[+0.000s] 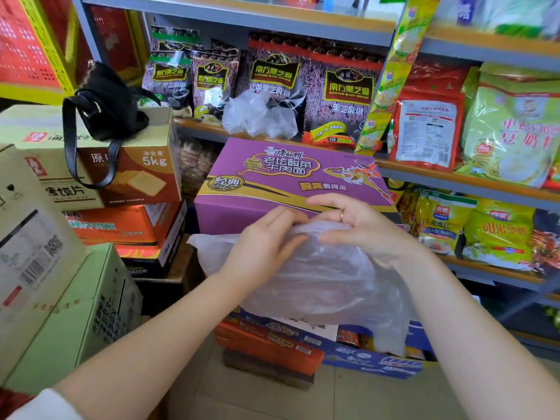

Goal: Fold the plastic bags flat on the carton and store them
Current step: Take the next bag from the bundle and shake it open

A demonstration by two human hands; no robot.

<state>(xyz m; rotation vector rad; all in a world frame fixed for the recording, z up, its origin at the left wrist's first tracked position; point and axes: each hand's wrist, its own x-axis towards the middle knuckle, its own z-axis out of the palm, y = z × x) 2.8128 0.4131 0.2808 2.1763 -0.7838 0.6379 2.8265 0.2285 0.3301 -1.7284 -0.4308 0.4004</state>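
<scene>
Left hand point(266, 237), right hand point(354, 225) together, pinching one clear plastic bag point(318, 283) over purple noodle carton point(291, 183); second crumpled clear bag point(257, 118) on grey shelf point(454, 177); black handbag point(106, 104) left.

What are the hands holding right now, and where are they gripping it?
Both hands pinch one clear plastic bag at its top edge, left hand beside right hand, in front of the purple carton.

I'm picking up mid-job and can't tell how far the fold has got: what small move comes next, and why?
Probably lay the clear plastic bag down on the purple carton. Both the left hand and the right hand pinch its top edge in front of the carton's near edge, and it hangs rumpled below, not yet flat on the lid. More crumpled bags wait on the shelf behind.
</scene>
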